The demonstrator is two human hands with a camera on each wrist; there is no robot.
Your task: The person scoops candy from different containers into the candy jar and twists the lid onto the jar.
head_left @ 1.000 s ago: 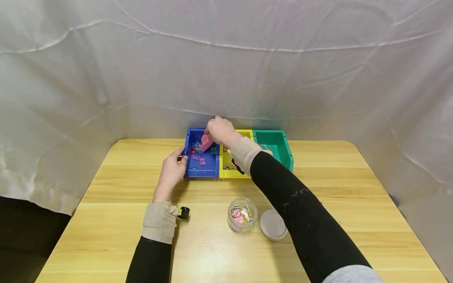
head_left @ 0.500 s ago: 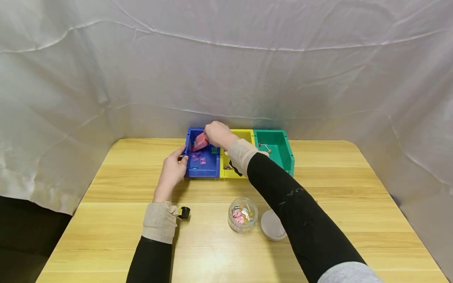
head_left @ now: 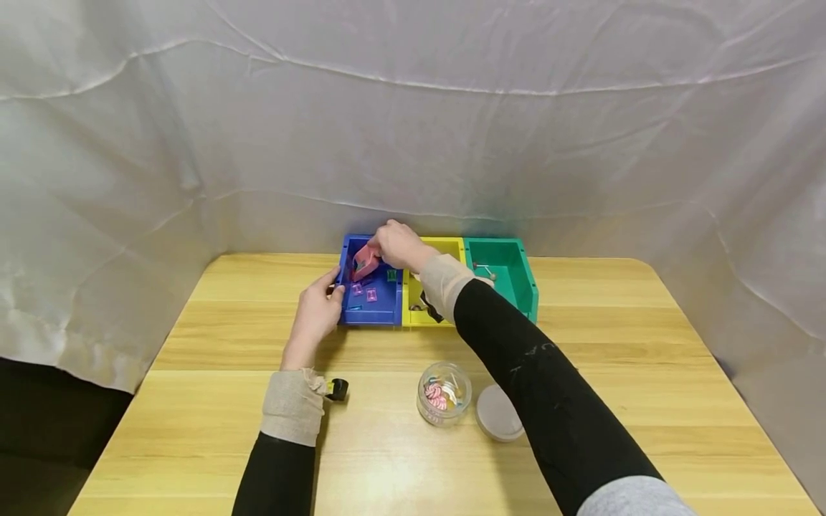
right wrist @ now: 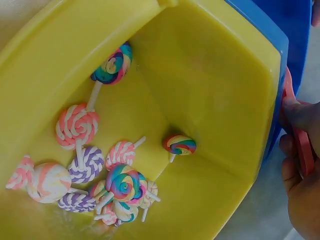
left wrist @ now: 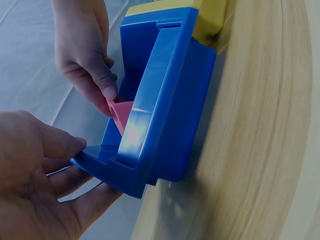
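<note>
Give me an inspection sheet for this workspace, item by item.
Surface: wooden table, pale grain.
Job's things: blue bin holding small coloured clips; pink scoop inside it; yellow bin holding swirl lollipops; green bin alongside.
Clutter: clear jar of sweets, its lid beside it.
Grippers: left hand grips the blue bin's near left corner; right hand pinches the pink scoop.
Cables: nothing seen.
Surroundings: white cloth backdrop behind and on both sides of the table.
</note>
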